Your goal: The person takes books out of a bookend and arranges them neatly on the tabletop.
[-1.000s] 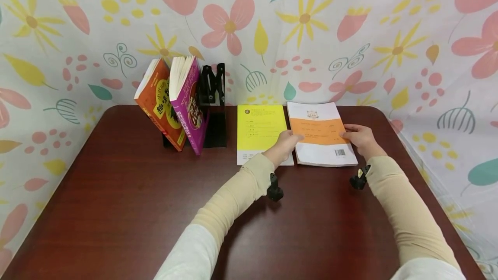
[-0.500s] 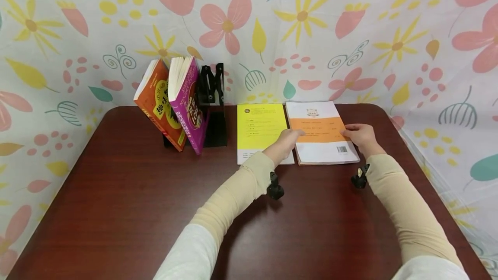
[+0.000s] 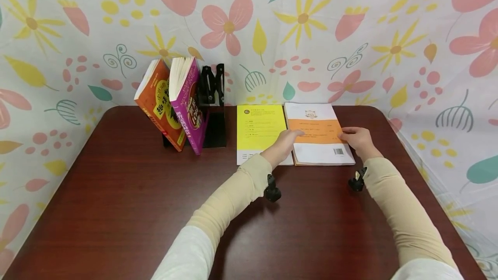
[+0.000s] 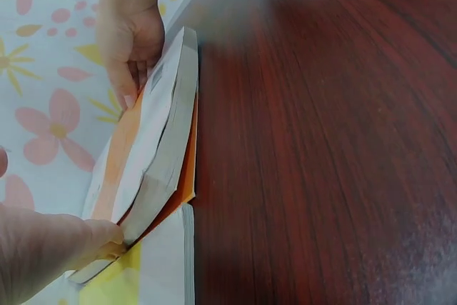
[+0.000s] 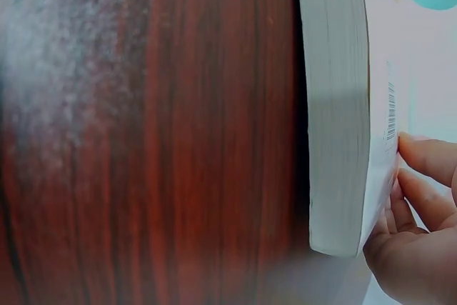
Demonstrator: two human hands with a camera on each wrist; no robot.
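Head view: my left hand (image 3: pixel 281 147) and right hand (image 3: pixel 359 141) pinch the orange-and-white book (image 3: pixel 317 154), now shifted toward nine o'clock. It sits nearer the yellow book (image 3: pixel 258 126).

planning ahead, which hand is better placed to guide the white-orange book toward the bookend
Probably the left hand, on the bookend side of the book; the right hand holds the opposite edge.

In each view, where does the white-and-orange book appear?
Head: white-and-orange book, right of centre, beside the yellow book.
Left wrist: book slanting through the left half.
Right wrist: book along the right side.
Shared landmark: right hand, at its edge.
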